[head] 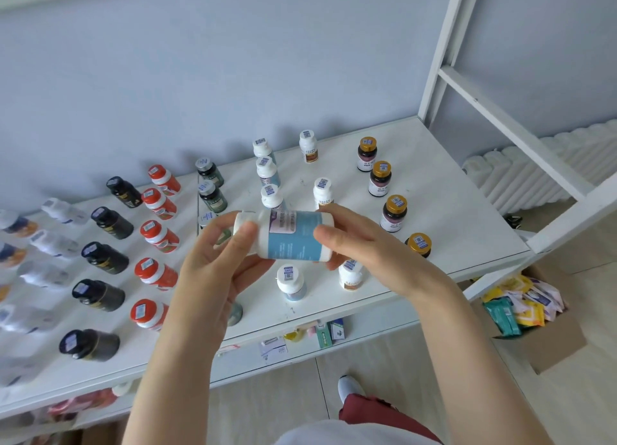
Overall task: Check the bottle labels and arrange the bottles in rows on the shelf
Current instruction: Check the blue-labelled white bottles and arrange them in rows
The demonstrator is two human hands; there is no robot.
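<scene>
Head view. A white bottle with a blue label (pixel 293 236) is held on its side above the white shelf (pixel 450 211), near frame centre, cap end toward 9 o'clock.

The left hand (pixel 213 264) grasps the cap end, thumb over the cap and fingers curled beneath. The right hand (pixel 360 244) grasps the base end, thumb across the label and fingers under the body.

The other bottles stand upright on the shelf in rows:
- Red-capped bottles (pixel 157 234) are at 9 o'clock of the held bottle.
- Black bottles (pixel 107 257) are further out at 9 o'clock.
- Dark green bottles (pixel 212 196) are at 10 o'clock.
- White-capped bottles (pixel 267 171) are at 12 o'clock.
- Gold-capped bottles (pixel 394 211) are at 3 o'clock.
- One white bottle (pixel 290 281) stands at 6 o'clock, just below the hands.

A cardboard box (pixel 554 344) holding coloured packets sits on the floor at 4 o'clock.
</scene>
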